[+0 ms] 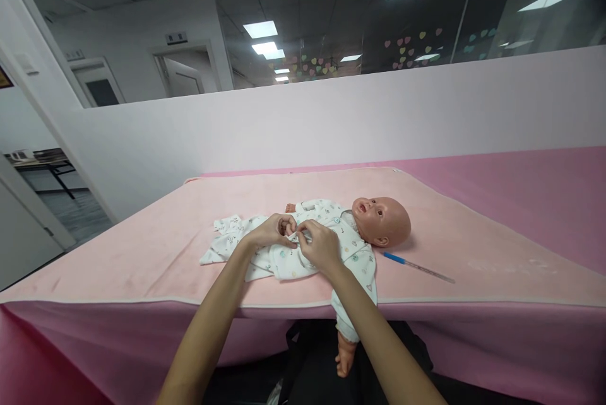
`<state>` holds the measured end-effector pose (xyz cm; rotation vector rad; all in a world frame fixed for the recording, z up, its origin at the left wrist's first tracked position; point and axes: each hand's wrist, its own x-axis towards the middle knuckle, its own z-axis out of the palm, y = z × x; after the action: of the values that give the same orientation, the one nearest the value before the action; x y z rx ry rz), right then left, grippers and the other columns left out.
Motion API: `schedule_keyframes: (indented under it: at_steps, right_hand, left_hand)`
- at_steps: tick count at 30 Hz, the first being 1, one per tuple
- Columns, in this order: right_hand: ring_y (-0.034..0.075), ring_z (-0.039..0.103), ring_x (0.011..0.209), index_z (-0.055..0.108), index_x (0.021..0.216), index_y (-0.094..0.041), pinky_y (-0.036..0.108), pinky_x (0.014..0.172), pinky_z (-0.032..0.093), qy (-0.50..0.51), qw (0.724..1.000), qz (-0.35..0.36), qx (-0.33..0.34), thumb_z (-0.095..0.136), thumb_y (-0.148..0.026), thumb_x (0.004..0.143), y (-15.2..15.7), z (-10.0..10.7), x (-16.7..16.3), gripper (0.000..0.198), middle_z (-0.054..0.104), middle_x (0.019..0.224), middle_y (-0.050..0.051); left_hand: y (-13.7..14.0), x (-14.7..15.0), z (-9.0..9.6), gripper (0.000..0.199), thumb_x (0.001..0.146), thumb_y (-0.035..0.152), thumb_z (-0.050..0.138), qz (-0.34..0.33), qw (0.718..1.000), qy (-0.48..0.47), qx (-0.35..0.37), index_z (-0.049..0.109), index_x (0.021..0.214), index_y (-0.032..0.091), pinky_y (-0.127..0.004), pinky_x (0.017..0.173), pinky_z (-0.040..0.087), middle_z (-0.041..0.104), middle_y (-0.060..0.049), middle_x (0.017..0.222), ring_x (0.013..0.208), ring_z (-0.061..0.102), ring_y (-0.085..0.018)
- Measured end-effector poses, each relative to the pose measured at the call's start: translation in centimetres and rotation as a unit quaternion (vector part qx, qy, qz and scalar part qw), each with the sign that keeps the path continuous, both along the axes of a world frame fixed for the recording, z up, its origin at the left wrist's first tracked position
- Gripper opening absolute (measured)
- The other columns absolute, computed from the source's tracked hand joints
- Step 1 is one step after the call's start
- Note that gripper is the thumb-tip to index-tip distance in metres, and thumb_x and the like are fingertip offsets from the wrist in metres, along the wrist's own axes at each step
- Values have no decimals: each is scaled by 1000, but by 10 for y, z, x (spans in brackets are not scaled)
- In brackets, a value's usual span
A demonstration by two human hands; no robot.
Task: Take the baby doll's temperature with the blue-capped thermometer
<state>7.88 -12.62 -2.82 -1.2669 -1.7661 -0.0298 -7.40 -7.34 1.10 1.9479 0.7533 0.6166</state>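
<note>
A baby doll (382, 221) lies on its back, its head to the right, dressed in a white patterned outfit (293, 264). Over the doll's middle, my left hand (273, 230) and my right hand (319, 244) meet from either side. Each has its fingers closed in a pinch on the white cloth at the front of the outfit. The exact bit of cloth between the fingertips is partly hidden. One sleeved doll arm (345, 353) hangs over the table's near edge, beside my right forearm. The outfit's legs stretch flat to the left.
Close to the doll's head lies a thin clear rod with a blue end (394, 258), resembling a thermometer. A peach blanket (142, 247) covers the pink tabletop (534, 187). A white low wall (331, 118) with glass above stands behind. Something black (322, 367) is below the near edge.
</note>
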Motion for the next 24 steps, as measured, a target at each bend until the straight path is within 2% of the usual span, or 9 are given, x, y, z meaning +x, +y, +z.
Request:
schedule_keyframes:
  at_steps: [6,18,24]
  right_hand:
    - [13,57,71,59,77,-23,23,61,33,-3,1000,8,-2,50,-21,78,-2,1,0,9,64,77,-3]
    - [13,57,70,58,77,-23,23,61,34,3,1000,13,-14,49,-22,78,-2,1,0,10,64,77,-3]
    - [13,57,70,58,76,-22,23,62,34,2,1000,15,-21,48,-21,77,-3,2,0,10,64,77,-3]
  left_hand:
    - [-1,0,2,31,50,19,75,-2,1000,2,-1,50,68,14,-18,50,31,40,7,58,54,38,-5]
    - [1,5,-2,28,40,8,72,47,999,-15,-22,52,60,13,-18,49,33,44,7,52,51,42,-6]
    - [1,2,-2,28,42,6,71,40,998,-25,-32,56,65,12,-18,52,36,51,5,55,56,48,-7]
